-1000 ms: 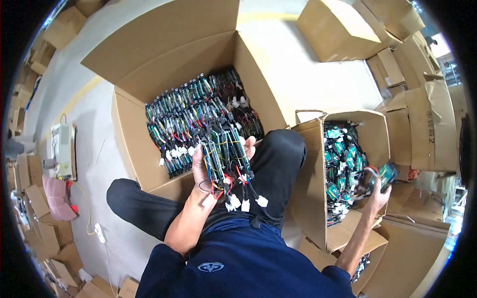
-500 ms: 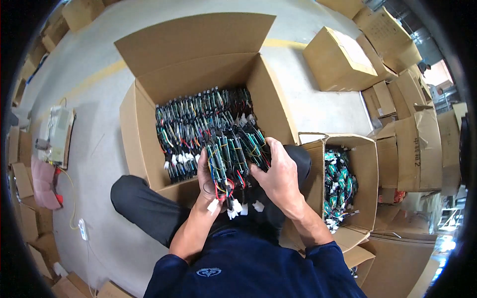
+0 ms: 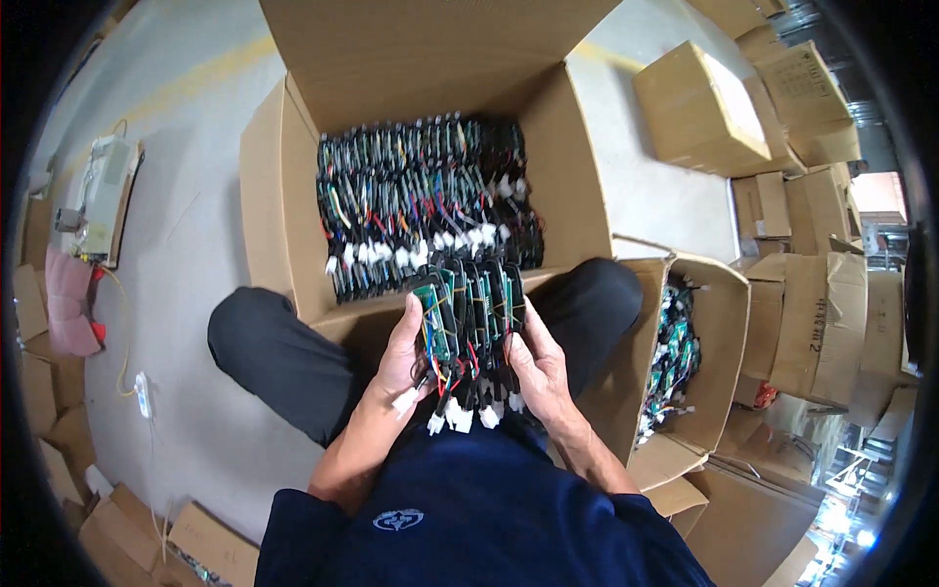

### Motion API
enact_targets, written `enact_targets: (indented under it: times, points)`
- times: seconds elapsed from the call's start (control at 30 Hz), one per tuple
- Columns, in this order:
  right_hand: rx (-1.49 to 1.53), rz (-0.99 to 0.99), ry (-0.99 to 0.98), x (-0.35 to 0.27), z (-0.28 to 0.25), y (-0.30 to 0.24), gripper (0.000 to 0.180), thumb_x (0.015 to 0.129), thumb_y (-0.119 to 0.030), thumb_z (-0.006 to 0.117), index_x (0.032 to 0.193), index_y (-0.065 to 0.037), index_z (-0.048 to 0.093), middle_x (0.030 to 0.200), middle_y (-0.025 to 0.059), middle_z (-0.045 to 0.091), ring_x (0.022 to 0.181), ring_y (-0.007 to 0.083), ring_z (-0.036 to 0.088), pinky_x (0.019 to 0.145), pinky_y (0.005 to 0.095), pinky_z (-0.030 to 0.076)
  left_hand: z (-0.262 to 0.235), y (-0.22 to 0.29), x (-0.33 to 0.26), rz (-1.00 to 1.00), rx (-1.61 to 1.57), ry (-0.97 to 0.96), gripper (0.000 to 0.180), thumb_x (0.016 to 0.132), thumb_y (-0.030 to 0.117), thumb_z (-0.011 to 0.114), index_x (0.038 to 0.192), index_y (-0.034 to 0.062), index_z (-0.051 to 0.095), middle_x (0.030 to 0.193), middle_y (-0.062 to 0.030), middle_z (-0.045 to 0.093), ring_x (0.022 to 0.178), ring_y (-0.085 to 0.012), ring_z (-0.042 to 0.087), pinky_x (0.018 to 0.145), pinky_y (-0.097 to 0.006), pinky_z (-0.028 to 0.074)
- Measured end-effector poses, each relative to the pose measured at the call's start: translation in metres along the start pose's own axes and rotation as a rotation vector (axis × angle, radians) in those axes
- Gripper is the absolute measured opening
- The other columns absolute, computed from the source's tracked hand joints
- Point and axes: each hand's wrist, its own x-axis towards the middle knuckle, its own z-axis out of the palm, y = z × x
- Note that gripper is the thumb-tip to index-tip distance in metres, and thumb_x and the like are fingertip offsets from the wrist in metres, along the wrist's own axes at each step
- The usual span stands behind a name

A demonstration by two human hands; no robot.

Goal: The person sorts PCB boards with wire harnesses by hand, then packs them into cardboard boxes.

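Observation:
Between my two hands is a row of green circuit boards (image 3: 472,311), standing side by side. Coloured wires and white plugs hang from their lower ends. My left hand (image 3: 399,357) closes on the left end of the row, thumb up along the outer board. At the other end, my right hand (image 3: 539,364) presses in with its thumb and fingers. Just beyond them stands a large open cardboard box (image 3: 266,196), where rows of similar wired boards (image 3: 411,196) are packed upright with white plugs toward me.
By my right knee, a smaller open box (image 3: 722,362) holds loosely piled green boards (image 3: 677,338). More cartons (image 3: 699,112) are stacked along the right. On the floor at left are a metal device (image 3: 106,196), a pink cushion (image 3: 70,303) and a white power strip (image 3: 144,394).
My right hand has moved down and in against the row, and the boards now stand closer together and straighter. My view has tilted, so the large box sits higher in it.

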Motion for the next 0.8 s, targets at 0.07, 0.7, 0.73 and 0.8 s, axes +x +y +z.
enact_targets:
  times: [0.07, 0.7, 0.73, 0.8]
  points:
    - [0.102, 0.024, -0.032, -0.01, 0.001, 0.013, 0.061, 0.105, -0.013, 0.059, 0.157, 0.006, 0.033, 0.145, 0.0127, 0.054, 0.129, 0.0159, 0.053, 0.108, 0.0316, 0.043, 0.001, -0.01, -0.013, -0.016, 0.01, 0.116, 0.071, 0.102, 0.062, 0.046, 0.144, 0.0055, 0.053, 0.133, -0.0125, 0.068, 0.117, -0.0262, 0.069, 0.101, -0.045, 0.056]
    - [0.131, 0.023, 0.08, -0.019, 0.006, 0.038, 0.055, 0.095, -0.005, 0.073, 0.141, 0.008, 0.046, 0.129, 0.0163, 0.064, 0.116, 0.0174, 0.062, 0.101, 0.0319, 0.05, 0.002, -0.027, -0.054, 0.588, 1.09, 0.537, 0.035, 0.096, 0.006, 0.072, 0.124, -0.0081, 0.059, 0.126, -0.0079, 0.056, 0.106, -0.0141, 0.062, 0.094, -0.03, 0.052]
    - [0.132, 0.024, 0.073, -0.018, 0.008, 0.031, 0.056, 0.095, -0.006, 0.074, 0.141, 0.009, 0.046, 0.127, 0.0158, 0.065, 0.114, 0.0171, 0.063, 0.1, 0.0316, 0.051, 0.011, -0.024, -0.056, 0.553, 1.046, 0.573, 0.037, 0.094, 0.003, 0.073, 0.127, -0.0085, 0.06, 0.126, -0.0078, 0.058, 0.109, -0.0138, 0.062, 0.094, -0.03, 0.053]
    - [0.077, -0.02, 0.062, -0.004, 0.007, 0.006, 0.056, 0.093, -0.003, 0.074, 0.141, 0.009, 0.047, 0.122, 0.0141, 0.068, 0.11, 0.0143, 0.064, 0.096, 0.0307, 0.053, 0.032, -0.009, -0.045, 0.524, 0.99, 0.583, 0.036, 0.094, 0.002, 0.072, 0.128, -0.0087, 0.062, 0.124, -0.0069, 0.06, 0.107, -0.0126, 0.062, 0.091, -0.028, 0.052]
